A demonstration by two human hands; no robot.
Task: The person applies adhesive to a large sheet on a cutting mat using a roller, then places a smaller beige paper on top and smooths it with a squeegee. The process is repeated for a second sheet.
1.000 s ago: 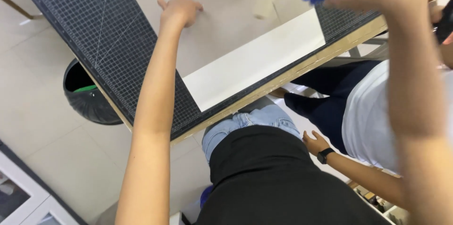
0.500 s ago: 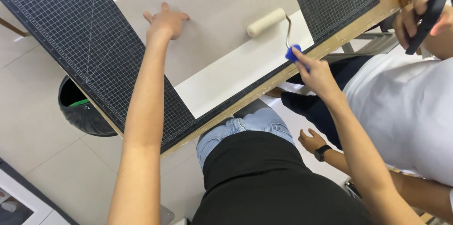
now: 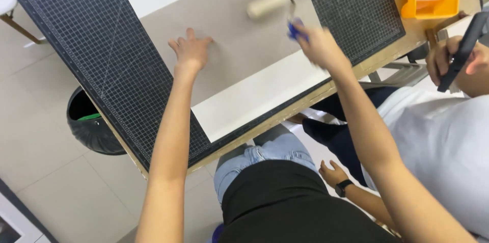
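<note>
On grey board, left hand flat — right hand grips roller.

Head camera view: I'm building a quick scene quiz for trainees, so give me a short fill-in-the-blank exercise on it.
1. The right hand grips the ____ handle of a paint roller.
2. The left hand lies flat on the ____ sheet.
3. The bin beside the table is ____ in colour.

Missing words: blue; grey; black

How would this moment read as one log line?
left hand: flat on grey board sheet | right hand: grips blue-handled cream paint roller on sheet | black gridded cutting mat beneath
</note>
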